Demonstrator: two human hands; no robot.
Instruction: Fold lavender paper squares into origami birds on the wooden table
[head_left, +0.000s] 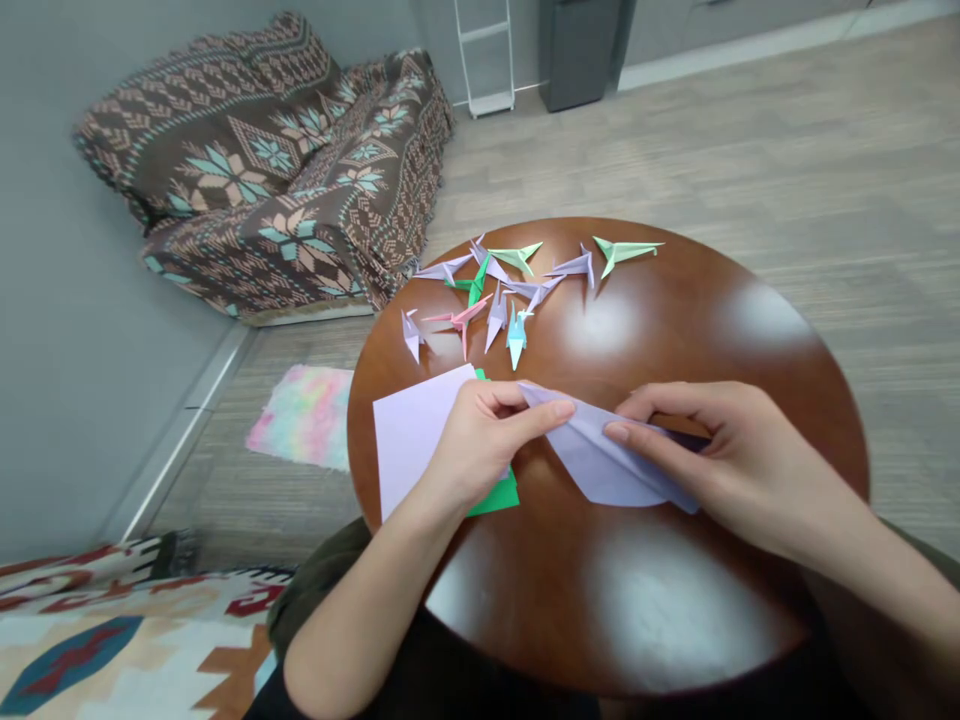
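A partly folded sheet of lavender origami paper is held between my two hands above the round wooden table. My left hand pinches its upper left corner between thumb and fingers. On the right side, my right hand grips the folded edge, the thumb on top and some fingers hidden behind. A crease runs along the paper between the two thumbs. Under my left wrist lies a stack of square paper, a lavender sheet on top and green sheets showing at its side.
Several folded paper cranes, lavender, pink, blue, green and pale green, stand at the far side of the brown table. Beyond are a blanket-covered sofa, a pastel rug and a white rack.
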